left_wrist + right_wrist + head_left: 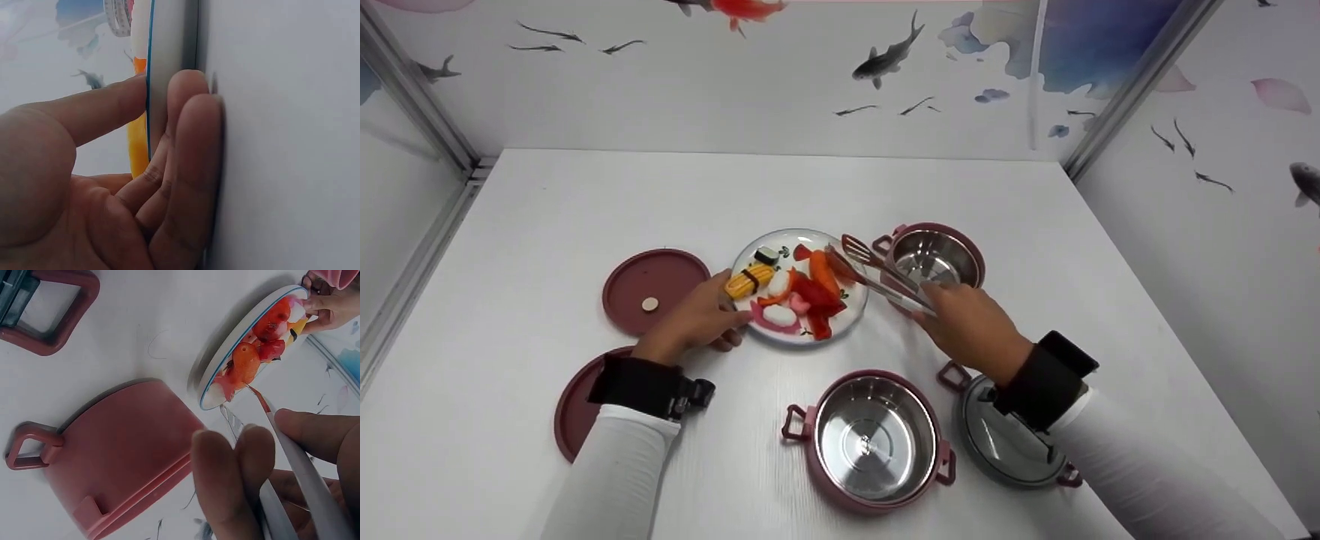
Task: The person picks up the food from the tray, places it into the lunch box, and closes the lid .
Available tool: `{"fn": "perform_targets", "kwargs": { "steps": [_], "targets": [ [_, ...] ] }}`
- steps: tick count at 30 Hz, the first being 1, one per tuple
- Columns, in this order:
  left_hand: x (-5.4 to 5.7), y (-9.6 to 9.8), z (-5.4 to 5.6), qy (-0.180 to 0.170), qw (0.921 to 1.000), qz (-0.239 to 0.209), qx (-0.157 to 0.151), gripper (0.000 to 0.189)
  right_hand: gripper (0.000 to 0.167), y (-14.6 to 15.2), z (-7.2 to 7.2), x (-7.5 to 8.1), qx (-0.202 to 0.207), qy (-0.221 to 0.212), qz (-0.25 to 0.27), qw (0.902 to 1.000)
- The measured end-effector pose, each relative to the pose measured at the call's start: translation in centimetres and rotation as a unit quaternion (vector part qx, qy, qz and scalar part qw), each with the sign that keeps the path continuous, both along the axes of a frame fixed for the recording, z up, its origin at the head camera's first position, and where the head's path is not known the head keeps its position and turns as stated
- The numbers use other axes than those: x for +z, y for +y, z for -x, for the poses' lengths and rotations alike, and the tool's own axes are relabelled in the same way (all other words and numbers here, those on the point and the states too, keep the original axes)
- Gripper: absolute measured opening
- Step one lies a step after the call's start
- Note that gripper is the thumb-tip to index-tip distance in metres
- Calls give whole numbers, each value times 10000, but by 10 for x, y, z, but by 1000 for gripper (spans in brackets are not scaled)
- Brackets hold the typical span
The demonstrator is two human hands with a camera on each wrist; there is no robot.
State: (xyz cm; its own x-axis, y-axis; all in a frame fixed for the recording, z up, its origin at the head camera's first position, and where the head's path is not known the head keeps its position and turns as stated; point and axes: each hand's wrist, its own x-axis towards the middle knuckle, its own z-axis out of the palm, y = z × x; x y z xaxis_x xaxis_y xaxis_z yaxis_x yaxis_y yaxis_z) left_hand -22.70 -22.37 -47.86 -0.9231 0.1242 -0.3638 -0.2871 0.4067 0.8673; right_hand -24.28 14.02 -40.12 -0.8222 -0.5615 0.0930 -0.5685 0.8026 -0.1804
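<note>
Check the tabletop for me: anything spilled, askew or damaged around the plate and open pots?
Nothing stands out. The food pieces are jumbled together but lie on the plate, the large pot and small pot stand upright, and no spill or damage shows in these views.

My left sleeve (615, 472) and right sleeve (1155, 465) are white, with some folds. On the left wrist I wear a wide black band (636, 384) with a small black device (702, 393); the right black band (1041, 386) carries a flat, dark rectangular piece (1067, 353). My left hand (697, 315) and right hand (975, 326) are bare.
</note>
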Motion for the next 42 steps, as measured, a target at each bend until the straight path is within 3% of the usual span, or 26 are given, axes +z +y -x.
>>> {"fn": "perform_targets", "kwargs": {
  "steps": [12,25,31,42],
  "targets": [
    [0,4,4,80,9999,-18,-64,82,23,5,2,-11,-104,112,-100,9998],
    [-6,3,2,-22,9997,-226,-74,78,28,14,-1,-20,76,183,171,9997],
    [-5,0,1,-19,9999,-97,-16,81,37,24,-10,-10,19,122,449,9989],
    [-3,0,-5,-30,9999,-157,3,86,36,81,-25,8,-291,725,833,9935]
  ]
}}
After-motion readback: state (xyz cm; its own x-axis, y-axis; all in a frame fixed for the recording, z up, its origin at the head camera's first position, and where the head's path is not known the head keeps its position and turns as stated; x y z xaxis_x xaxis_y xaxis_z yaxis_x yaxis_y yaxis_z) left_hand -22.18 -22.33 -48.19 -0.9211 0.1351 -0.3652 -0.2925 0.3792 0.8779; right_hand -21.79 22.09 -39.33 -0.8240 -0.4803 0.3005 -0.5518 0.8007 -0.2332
